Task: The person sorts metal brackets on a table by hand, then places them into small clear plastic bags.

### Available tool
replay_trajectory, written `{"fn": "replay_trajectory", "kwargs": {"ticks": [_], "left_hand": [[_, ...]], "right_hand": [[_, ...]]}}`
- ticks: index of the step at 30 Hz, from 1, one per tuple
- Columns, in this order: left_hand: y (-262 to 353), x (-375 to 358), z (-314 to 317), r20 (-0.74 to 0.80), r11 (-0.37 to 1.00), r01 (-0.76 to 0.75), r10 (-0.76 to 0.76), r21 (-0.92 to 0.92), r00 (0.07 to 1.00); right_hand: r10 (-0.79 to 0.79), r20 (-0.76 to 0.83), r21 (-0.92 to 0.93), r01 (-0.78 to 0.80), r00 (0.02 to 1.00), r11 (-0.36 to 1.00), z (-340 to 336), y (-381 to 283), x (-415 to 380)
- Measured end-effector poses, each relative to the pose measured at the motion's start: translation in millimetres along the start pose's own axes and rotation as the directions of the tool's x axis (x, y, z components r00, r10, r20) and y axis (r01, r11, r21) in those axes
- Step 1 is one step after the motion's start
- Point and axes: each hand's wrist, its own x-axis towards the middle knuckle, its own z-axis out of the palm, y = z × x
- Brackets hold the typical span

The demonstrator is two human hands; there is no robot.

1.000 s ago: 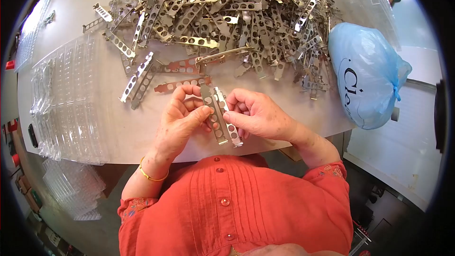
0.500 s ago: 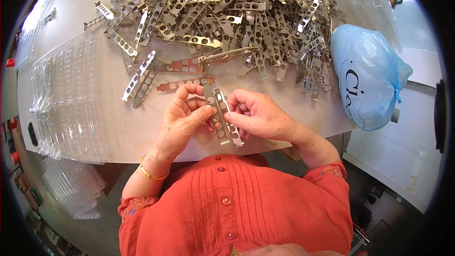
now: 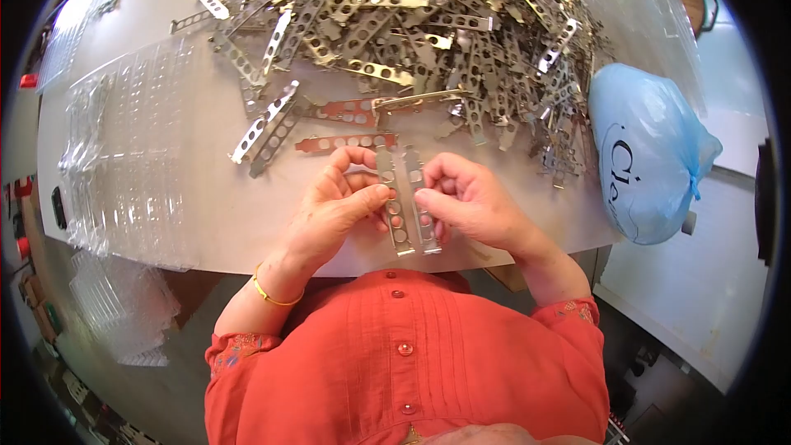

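Note:
Between thumb and fingers my left hand [image 3: 342, 198] pinches a flat metal slot bracket [image 3: 400, 235] with a row of round holes. My right hand [image 3: 465, 202] grips a second slot bracket [image 3: 428, 239] of the same kind. Both brackets stand nearly parallel, side by side with a narrow gap, their bent ends toward my body. Fingertips show through some of the holes. Just beyond my left hand lies a bracket with a reddish look [image 3: 342, 142] on the table.
A large heap of metal brackets [image 3: 412, 41] covers the back of the table [image 3: 222, 222]. Clear plastic trays [image 3: 124, 173] are stacked at the left, with more trays [image 3: 124, 305] below the table edge. A tied blue plastic bag [image 3: 651, 156] sits at the right.
The two brackets have come apart sideways and now lie more parallel. My right hand has turned its bracket so that its flat, holed face shows. The whole view has shifted slightly.

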Motion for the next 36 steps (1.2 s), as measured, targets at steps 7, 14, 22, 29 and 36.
{"fn": "replay_trajectory", "kwargs": {"ticks": [7, 14, 22, 29, 36], "left_hand": [[-2.4, 1.2, -3.4, 0.081, 0.991, 0.056, -0.046, -0.124, 0.996], [-0.9, -1.0, -3.5, 0.119, 0.988, 0.071, -0.054, -0.138, 0.991], [-6.9, 0.0, -6.1, 0.154, 0.988, 0.032, -0.008, -0.152, 0.988], [-5.8, -0.7, -5.5, 0.172, 0.990, 0.009, 0.016, -0.139, 0.985], [-3.6, -3.0, -1.5, 0.154, 0.986, 0.021, 0.006, -0.168, 0.988]], "right_hand": [[-0.036, -0.023, 0.108, 0.039, 0.999, 0.993, -3.0, 8.0, -0.8], [-0.033, 0.032, 0.107, 0.029, 0.999, 0.994, 5.0, 4.2, -3.5], [-0.041, 0.009, 0.097, 0.040, 0.999, 0.995, 8.5, 6.6, -2.7], [-0.065, 0.011, 0.108, 0.064, 0.998, 0.992, 10.6, 6.6, -3.2], [-0.072, 0.005, 0.089, 0.071, 0.997, 0.994, 11.4, 6.2, -5.0]]}}
